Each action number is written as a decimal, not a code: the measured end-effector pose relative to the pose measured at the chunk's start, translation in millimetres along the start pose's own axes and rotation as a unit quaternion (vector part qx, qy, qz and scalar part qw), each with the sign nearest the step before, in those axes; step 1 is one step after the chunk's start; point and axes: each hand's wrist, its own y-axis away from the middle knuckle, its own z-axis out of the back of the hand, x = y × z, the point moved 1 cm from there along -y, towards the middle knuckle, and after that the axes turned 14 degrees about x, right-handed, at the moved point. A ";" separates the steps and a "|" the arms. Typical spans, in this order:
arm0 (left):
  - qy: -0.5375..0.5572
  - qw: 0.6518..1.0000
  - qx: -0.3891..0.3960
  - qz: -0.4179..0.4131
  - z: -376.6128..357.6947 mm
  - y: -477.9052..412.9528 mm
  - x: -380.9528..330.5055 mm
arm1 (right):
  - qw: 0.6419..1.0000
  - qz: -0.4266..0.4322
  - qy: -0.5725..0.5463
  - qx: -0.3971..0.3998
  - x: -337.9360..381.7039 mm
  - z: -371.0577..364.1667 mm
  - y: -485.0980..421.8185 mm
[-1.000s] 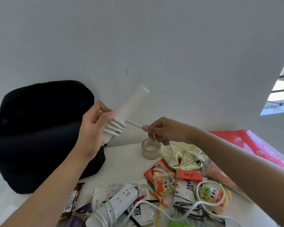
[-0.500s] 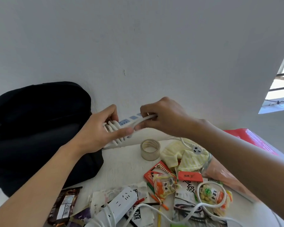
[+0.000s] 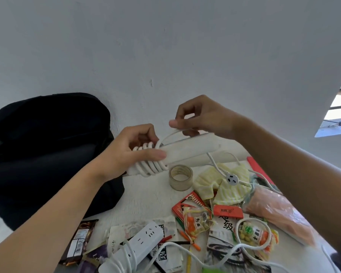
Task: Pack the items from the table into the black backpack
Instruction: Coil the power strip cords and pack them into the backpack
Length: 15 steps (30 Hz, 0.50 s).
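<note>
My left hand (image 3: 135,152) grips one end of a white power strip (image 3: 191,152), held level above the table, with several turns of its white cord (image 3: 152,166) wound round that end. My right hand (image 3: 202,117) pinches the loose cord just above the strip. The cord's plug (image 3: 232,178) lies on a yellow cloth (image 3: 222,186). The black backpack (image 3: 47,152) stands at the left on the white table (image 3: 146,198), against the wall; I cannot tell whether it is open.
On the table lie a tape roll (image 3: 180,177), a second power strip (image 3: 140,241) with its cord, snack packets (image 3: 197,221), a red box (image 3: 227,211), pencils, a chocolate wrapper (image 3: 78,243) and an orange bag (image 3: 278,211). A window (image 3: 339,111) is at the right.
The strip has swung from upright to level, and more cord is wound on it. My right hand has come in from the stretched cord and now holds it just above the strip.
</note>
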 end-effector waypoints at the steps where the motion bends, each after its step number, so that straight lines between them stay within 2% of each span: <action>1: 0.057 0.998 -0.001 -0.009 -1.7 -0.7 -0.5 | 1.000 -0.009 -0.003 -0.009 -5.8 0.4 -2.0; 4: 0.284 0.959 -0.005 -0.001 -7.6 -3.8 1.2 | 0.994 -0.011 -0.094 -0.046 -24.7 -6.3 -8.2; 6: 0.344 0.938 -0.038 0.004 -6.2 -7.1 2.2 | 0.987 -0.032 -0.157 -0.029 -35.4 -16.6 -7.4; 7: 0.352 0.933 -0.076 0.006 -3.5 -9.8 3.3 | 0.989 -0.063 -0.136 -0.014 -42.8 -21.4 -4.2; 11: 0.245 0.932 -0.269 0.009 18.3 -16.2 18.1 | 0.974 -0.214 0.026 0.064 -71.9 -39.0 16.3; 13: 0.184 0.934 -0.302 0.041 22.4 -18.1 29.1 | 0.960 -0.224 0.148 0.083 -75.9 -43.1 22.0; 15: 0.124 0.943 -0.300 0.074 22.1 -19.9 43.7 | 0.935 -0.207 0.264 0.112 -69.8 -45.3 22.7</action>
